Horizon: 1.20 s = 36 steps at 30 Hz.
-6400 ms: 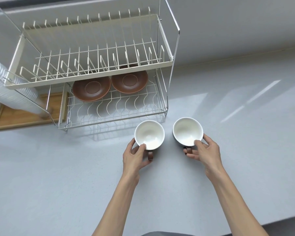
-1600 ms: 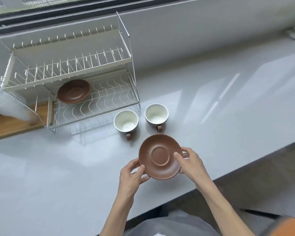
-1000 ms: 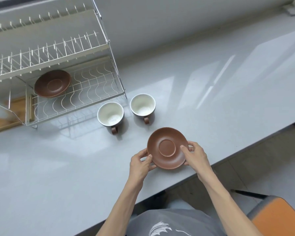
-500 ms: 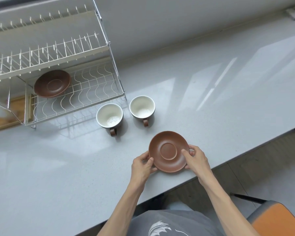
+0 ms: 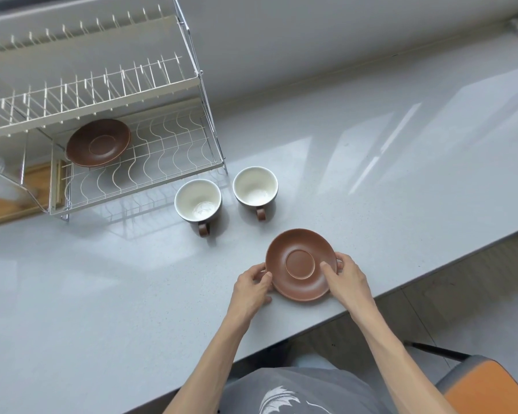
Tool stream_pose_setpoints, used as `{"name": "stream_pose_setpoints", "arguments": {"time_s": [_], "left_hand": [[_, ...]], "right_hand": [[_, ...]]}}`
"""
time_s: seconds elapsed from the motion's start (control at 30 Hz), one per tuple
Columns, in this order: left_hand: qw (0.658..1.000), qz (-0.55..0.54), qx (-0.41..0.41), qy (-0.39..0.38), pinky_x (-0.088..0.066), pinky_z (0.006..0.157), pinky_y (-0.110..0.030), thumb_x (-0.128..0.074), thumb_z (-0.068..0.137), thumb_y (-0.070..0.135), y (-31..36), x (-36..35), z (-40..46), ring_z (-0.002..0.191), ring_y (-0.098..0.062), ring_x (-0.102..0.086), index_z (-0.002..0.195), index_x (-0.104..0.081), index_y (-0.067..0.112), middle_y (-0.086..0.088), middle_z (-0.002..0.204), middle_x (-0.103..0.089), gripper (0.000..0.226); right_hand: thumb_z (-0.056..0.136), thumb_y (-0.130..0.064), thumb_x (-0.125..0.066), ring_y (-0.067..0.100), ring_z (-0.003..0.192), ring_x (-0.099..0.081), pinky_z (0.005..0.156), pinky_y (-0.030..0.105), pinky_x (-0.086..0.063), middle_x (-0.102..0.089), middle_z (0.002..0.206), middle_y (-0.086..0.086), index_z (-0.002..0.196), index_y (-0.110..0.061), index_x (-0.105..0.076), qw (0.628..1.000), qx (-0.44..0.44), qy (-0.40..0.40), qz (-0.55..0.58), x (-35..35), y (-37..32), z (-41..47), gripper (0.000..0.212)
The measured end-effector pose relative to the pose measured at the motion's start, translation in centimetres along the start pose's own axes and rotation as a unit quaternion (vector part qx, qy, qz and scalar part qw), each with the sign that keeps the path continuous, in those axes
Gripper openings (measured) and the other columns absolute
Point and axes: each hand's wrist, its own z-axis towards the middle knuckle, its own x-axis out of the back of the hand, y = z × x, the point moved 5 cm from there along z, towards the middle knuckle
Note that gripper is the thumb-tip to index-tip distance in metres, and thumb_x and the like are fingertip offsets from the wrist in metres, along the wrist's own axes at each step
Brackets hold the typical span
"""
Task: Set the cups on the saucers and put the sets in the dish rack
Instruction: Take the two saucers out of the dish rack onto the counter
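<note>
Both hands held the brown saucer (image 5: pixel 301 265) by its rim at the counter's near edge, left hand (image 5: pixel 251 286) and right hand (image 5: pixel 346 277) opposite; the right-hand cup (image 5: pixel 255 187) stood just beyond, handle toward the person, nearer the right hand.

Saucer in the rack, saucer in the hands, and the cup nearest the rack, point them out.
saucer in the rack (image 5: pixel 98 143), head view, centre well.
held saucer (image 5: pixel 300 264), head view, centre well.
cup nearest the rack (image 5: pixel 198 200), head view, inside bottom.
</note>
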Motion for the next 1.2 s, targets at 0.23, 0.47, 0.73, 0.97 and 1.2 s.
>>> {"name": "stream_pose_setpoints", "arguments": {"time_s": [0.23, 0.47, 0.73, 0.97, 1.2], "left_hand": [[0.999, 0.053, -0.005, -0.004, -0.060, 0.083, -0.037, -0.055, 0.099, 0.036, 0.7, 1.5, -0.3, 0.092, -0.016, -0.074, 0.136, -0.059, 0.024, 0.006, 0.104, -0.072, 0.038], [0.973, 0.229, -0.039, -0.014, -0.051, 0.100, -0.036, -0.050, 0.099, 0.040, 2.0, 4.9, -1.0, 0.113, -0.015, -0.064, 0.143, -0.053, 0.028, 0.009, 0.122, -0.065, 0.045], [0.859, 0.504, -0.088, -0.026, -0.043, 0.098, -0.036, -0.038, 0.103, 0.044, 4.3, 11.4, -2.2, 0.129, -0.026, -0.053, 0.154, -0.032, 0.031, -0.001, 0.150, -0.048, 0.053], [0.815, 0.561, -0.116, 0.093, -0.048, 0.094, -0.041, -0.038, 0.104, 0.043, 6.9, 18.5, -3.5, 0.125, -0.029, -0.055, 0.154, -0.032, 0.028, -0.002, 0.148, -0.049, 0.053], [0.787, 0.557, -0.151, 0.219, -0.032, 0.111, -0.037, -0.038, 0.104, 0.042, 8.1, 24.9, -2.7, 0.140, -0.023, -0.042, 0.151, -0.039, 0.028, 0.000, 0.153, -0.046, 0.049]], "right_hand": [[0.098, -0.043, -0.050, 0.032, 0.128, -0.052, 0.096, 0.043, -0.044, -0.044, 0.147, 0.012, 0.153, -0.018, -0.030, 0.985, 0.050, 0.040, -0.157, -0.4, -2.1, -1.2, 0.064], [0.098, -0.038, -0.049, 0.027, 0.132, -0.046, 0.103, 0.041, -0.042, -0.045, 0.148, 0.008, 0.148, -0.019, -0.042, 0.960, 0.144, 0.059, -0.232, -1.6, -6.6, -2.3, 0.055], [0.097, -0.036, -0.050, 0.030, 0.129, -0.049, 0.101, 0.041, -0.044, -0.051, 0.144, 0.009, 0.141, -0.017, -0.050, 0.899, 0.293, 0.026, -0.324, -6.1, -14.3, -3.7, 0.047], [0.094, -0.033, -0.056, 0.029, 0.126, -0.052, 0.099, 0.041, -0.040, -0.055, 0.137, 0.009, 0.132, -0.019, -0.058, 0.830, 0.424, 0.030, -0.360, -10.2, -21.5, -5.0, 0.040], [0.100, -0.035, -0.043, 0.024, 0.135, -0.043, 0.112, 0.039, -0.028, -0.046, 0.148, 0.004, 0.137, -0.025, -0.051, 0.782, 0.485, 0.036, -0.390, -13.3, -27.0, -4.5, 0.040]]}}
